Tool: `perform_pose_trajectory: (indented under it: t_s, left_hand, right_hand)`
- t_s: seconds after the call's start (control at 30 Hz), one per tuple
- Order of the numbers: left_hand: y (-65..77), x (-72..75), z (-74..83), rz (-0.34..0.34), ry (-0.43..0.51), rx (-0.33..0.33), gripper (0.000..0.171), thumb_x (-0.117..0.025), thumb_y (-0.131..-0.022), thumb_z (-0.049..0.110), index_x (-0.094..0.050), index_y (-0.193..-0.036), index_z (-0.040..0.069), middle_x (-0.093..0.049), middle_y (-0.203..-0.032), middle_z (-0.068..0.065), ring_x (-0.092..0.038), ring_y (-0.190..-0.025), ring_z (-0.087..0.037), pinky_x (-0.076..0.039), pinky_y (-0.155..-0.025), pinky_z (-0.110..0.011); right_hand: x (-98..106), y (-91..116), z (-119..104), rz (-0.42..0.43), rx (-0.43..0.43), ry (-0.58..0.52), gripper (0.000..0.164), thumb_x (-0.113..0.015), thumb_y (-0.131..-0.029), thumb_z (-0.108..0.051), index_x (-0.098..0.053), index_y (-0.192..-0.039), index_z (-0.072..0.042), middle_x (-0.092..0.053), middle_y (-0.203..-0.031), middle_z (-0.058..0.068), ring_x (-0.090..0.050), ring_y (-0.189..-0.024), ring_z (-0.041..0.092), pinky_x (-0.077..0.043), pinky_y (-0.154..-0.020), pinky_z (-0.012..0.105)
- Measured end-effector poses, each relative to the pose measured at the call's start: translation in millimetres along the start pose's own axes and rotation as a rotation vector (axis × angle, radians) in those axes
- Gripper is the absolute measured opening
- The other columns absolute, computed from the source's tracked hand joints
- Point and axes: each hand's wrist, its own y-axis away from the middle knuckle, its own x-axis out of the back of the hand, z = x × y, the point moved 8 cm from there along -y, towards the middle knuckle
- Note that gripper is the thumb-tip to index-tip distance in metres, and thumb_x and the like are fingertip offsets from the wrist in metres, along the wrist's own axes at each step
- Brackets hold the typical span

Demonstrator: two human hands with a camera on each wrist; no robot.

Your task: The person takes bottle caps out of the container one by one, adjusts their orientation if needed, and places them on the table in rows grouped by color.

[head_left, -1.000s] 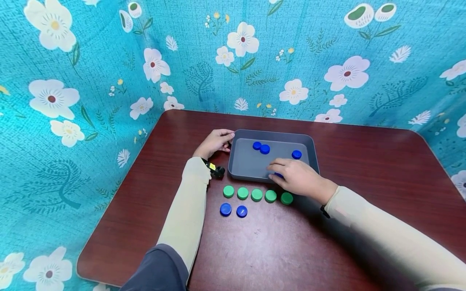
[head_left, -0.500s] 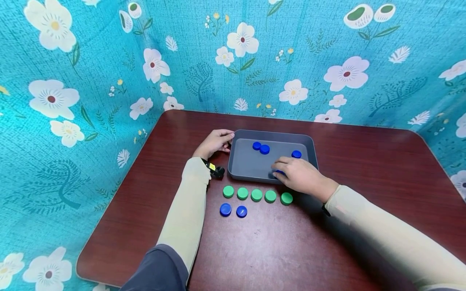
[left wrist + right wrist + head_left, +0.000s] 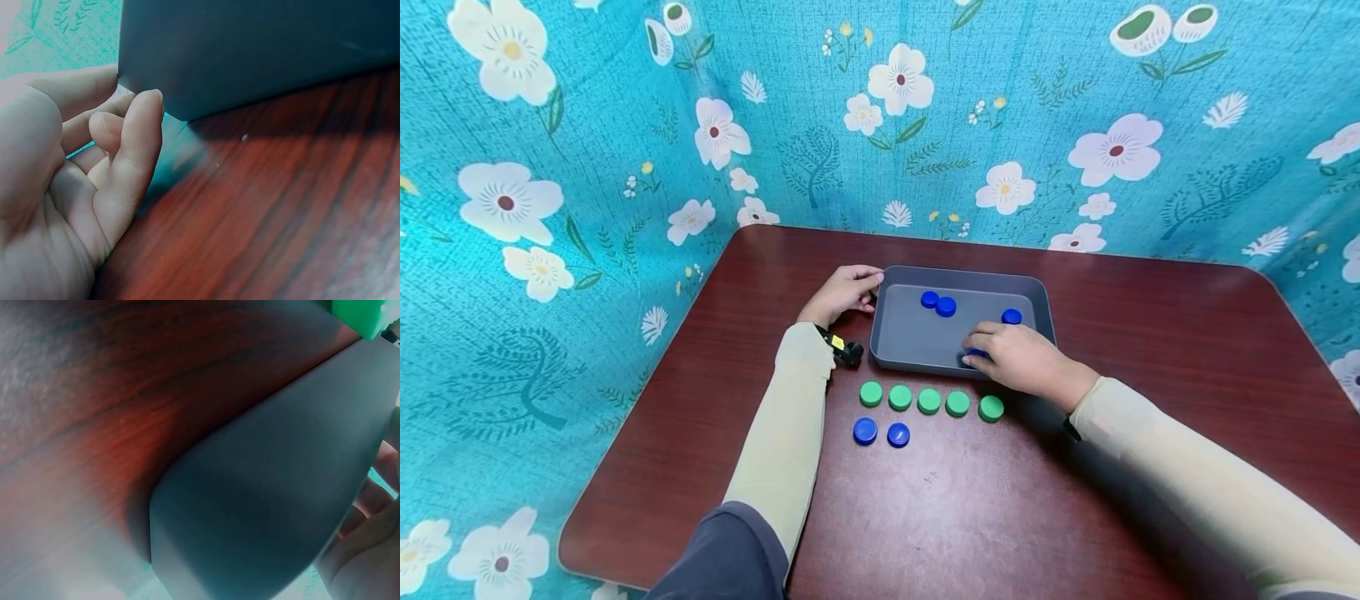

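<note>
My left hand (image 3: 842, 296) holds the left end of a shallow grey tray (image 3: 913, 363), its fingertips at the far corner. In the left wrist view, a digit meets the tray's edge (image 3: 250, 56) while the other fingers (image 3: 140, 131) curl beside the outer wall. Over the tray's near right part, my right hand (image 3: 1018, 358) pinches a blue bottle cap (image 3: 976, 352), mostly covered by the fingers. Two blue caps (image 3: 946, 307) lie together at the back of the tray, and another blue cap (image 3: 1012, 317) is near its right end. The right wrist view hides the pinched cap behind the tray wall (image 3: 262, 475).
In front of the tray, several green caps (image 3: 928, 401) form a row on the dark red wooden table (image 3: 925, 517). Two blue caps (image 3: 865, 431) sit nearer me, below the row's left end. A blue flowered cloth (image 3: 820, 108) hangs behind the table.
My right hand has shifted slightly right and its fingers have closed in on the blue cap inside the tray. The left hand and the other caps stay in place.
</note>
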Motion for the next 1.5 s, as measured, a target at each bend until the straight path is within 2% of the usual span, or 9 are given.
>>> perform_pose_trajectory:
  t_s: [0.27, 0.53, 1.03, 1.5]
  left_hand:
    - [1.9, -0.6, 0.3, 0.008, -0.005, 0.005, 0.034, -0.060, -0.099, 0.025, -0.062, -0.130, 0.011, -0.062, -0.095, -0.015, -0.049, -0.060, -0.016, -0.058, -0.065, -0.032]
    - [2.9, -0.9, 2.7, 0.010, -0.014, 0.004, 0.035, -0.060, -0.099, 0.025, -0.062, -0.130, 0.010, -0.063, -0.095, -0.015, -0.049, -0.058, -0.015, -0.058, -0.063, -0.031]
    - [-1.0, 1.3, -0.4, 0.008, -0.026, 0.002, 0.035, -0.061, -0.098, 0.027, -0.062, -0.130, 0.011, -0.064, -0.096, -0.015, -0.049, -0.059, -0.016, -0.059, -0.065, -0.033]
    - [-1.3, 0.9, -1.7, 0.015, -0.024, -0.005, 0.035, -0.060, -0.099, 0.026, -0.062, -0.130, 0.011, -0.063, -0.096, -0.015, -0.050, -0.060, -0.015, -0.059, -0.066, -0.033]
  right_hand:
    - [-3, -2, 5, -0.043, -0.035, -0.020, 0.029, -0.074, -0.089, -0.027, -0.072, -0.110, -0.007, -0.067, -0.102, 0.006, -0.067, -0.089, 0.019, -0.058, -0.075, 0.039]
    - [-7, -4, 14, -0.064, -0.063, 0.017, 0.038, -0.080, -0.083, -0.026, -0.071, -0.113, -0.005, -0.066, -0.105, 0.010, -0.067, -0.090, 0.023, -0.058, -0.075, 0.042]
    - [-12, -7, 20, -0.134, -0.092, -0.046, 0.033, -0.083, -0.080, -0.016, -0.072, -0.110, -0.008, -0.067, -0.104, 0.008, -0.066, -0.092, 0.023, -0.057, -0.078, 0.044]
    - [-10, -6, 18, -0.135, -0.072, -0.012, 0.027, -0.080, -0.082, -0.014, -0.074, -0.107, -0.010, -0.068, -0.099, 0.005, -0.066, -0.090, 0.020, -0.057, -0.077, 0.043]
